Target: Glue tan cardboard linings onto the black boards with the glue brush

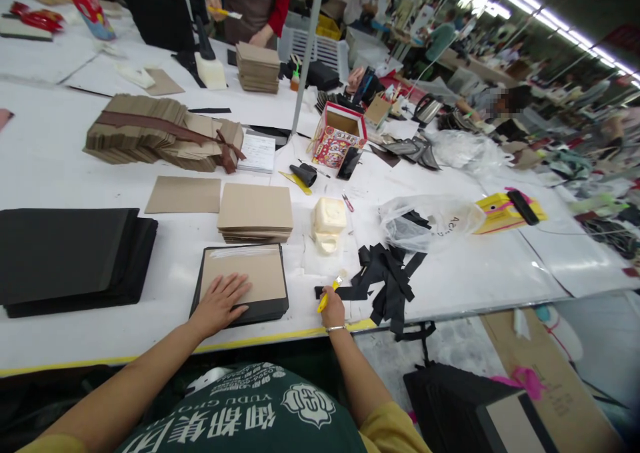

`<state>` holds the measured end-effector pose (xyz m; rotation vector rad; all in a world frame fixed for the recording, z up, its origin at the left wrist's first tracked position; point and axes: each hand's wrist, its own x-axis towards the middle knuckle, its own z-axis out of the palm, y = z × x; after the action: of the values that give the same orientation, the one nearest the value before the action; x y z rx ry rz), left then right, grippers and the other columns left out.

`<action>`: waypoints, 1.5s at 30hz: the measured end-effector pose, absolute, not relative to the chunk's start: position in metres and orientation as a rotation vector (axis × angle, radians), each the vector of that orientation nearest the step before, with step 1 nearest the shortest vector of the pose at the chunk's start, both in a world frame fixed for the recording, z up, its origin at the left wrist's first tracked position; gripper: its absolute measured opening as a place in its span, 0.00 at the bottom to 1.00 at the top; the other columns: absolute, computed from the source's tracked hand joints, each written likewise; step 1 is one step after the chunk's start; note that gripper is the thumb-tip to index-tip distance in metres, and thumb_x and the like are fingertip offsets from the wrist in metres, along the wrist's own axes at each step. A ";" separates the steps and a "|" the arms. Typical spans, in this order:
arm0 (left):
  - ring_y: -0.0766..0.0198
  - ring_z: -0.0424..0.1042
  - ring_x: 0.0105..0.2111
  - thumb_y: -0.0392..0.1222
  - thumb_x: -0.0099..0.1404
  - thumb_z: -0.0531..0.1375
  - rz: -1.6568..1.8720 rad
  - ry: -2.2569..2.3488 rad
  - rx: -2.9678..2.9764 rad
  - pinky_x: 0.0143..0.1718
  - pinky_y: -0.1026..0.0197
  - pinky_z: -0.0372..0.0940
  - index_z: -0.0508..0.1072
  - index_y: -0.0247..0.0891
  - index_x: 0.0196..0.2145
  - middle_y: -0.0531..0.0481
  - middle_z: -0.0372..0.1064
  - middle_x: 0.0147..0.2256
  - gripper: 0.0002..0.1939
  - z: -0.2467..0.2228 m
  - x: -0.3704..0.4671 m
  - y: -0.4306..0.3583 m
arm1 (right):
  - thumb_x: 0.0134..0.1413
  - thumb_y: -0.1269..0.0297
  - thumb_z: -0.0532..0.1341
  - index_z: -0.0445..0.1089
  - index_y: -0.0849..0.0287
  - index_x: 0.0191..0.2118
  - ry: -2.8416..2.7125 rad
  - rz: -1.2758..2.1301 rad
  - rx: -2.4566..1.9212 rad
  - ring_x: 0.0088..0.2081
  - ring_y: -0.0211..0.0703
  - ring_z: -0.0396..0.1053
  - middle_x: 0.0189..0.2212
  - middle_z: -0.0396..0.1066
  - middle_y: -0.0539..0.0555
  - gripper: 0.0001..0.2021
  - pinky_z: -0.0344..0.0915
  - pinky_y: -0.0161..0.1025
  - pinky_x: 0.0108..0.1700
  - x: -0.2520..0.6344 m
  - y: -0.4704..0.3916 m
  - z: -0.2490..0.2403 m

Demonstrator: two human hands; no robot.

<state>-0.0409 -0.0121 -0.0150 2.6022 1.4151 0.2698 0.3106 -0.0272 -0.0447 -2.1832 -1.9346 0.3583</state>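
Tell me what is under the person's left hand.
The left hand lies across a tan cardboard rectangle and the flat black sheets beneath it. What the palm covers cannot be seen.

Your tan board (pixel 263 278) lies flat on the black stack (pixel 273 309), its far edge streaked white, beneath your left hand (pixel 220 304). Your brush (pixel 336 285), yellow-handled with pale bristles, tilts in your right hand (pixel 332 310), bristles up and away from you.

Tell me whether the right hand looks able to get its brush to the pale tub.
Likely yes: the right hand holds the yellow brush on the near side of the pale tub, and nothing tall appears to stand between them.
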 end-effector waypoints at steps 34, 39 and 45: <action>0.54 0.45 0.59 0.53 0.61 0.50 0.295 1.358 2.517 0.59 0.46 0.35 0.57 0.44 0.57 0.48 0.49 0.59 0.27 -0.013 -0.047 -0.011 | 0.53 0.72 0.51 0.64 0.61 0.41 -2.125 0.185 -2.224 0.34 0.45 0.61 0.29 0.63 0.57 0.10 0.55 0.37 0.35 0.257 -0.054 -0.036; 0.53 0.45 0.59 0.53 0.61 0.50 0.282 1.346 2.510 0.59 0.46 0.34 0.57 0.43 0.57 0.48 0.49 0.59 0.27 -0.012 -0.047 -0.011 | 0.50 0.76 0.51 0.63 0.60 0.41 -2.064 0.273 -2.276 0.31 0.41 0.62 0.27 0.65 0.55 0.12 0.55 0.35 0.32 0.259 -0.048 -0.036; 0.53 0.46 0.59 0.52 0.61 0.51 0.273 1.320 2.492 0.58 0.45 0.35 0.58 0.42 0.56 0.47 0.50 0.59 0.27 -0.012 -0.051 -0.010 | 0.51 0.63 0.51 0.61 0.59 0.38 -1.509 0.343 -2.312 0.23 0.38 0.64 0.24 0.66 0.49 0.10 0.56 0.33 0.27 0.273 -0.037 -0.005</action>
<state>-0.0506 -0.0098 -0.0116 2.4924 1.3198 0.2730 0.2735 -0.0369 -0.0053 -2.3115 -1.5091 0.3432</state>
